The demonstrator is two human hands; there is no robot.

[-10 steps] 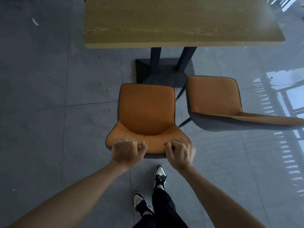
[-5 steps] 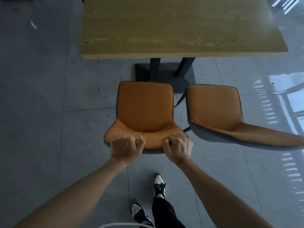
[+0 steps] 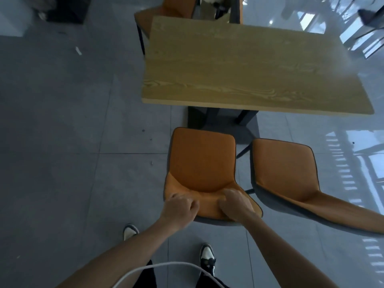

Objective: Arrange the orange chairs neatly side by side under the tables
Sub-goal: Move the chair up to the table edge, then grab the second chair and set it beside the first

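An orange chair (image 3: 202, 161) stands in front of the wooden table (image 3: 249, 69), its seat short of the table's near edge. My left hand (image 3: 180, 208) and my right hand (image 3: 236, 205) both grip the top of its backrest, fingers curled over the rim. A second orange chair (image 3: 284, 169) stands close on its right, turned slightly outward. A third orange chair (image 3: 166, 11) shows at the table's far side, mostly hidden by the tabletop.
The table's dark pedestal base (image 3: 222, 121) sits on the grey tiled floor just ahead of the held chair. My shoes (image 3: 206, 256) are behind it. A white cable (image 3: 162, 267) arcs across the bottom. Open floor lies to the left.
The held chair and both hands have moved forward toward the table. The view has lifted and swung, so the far side of the table and a third chair now show.
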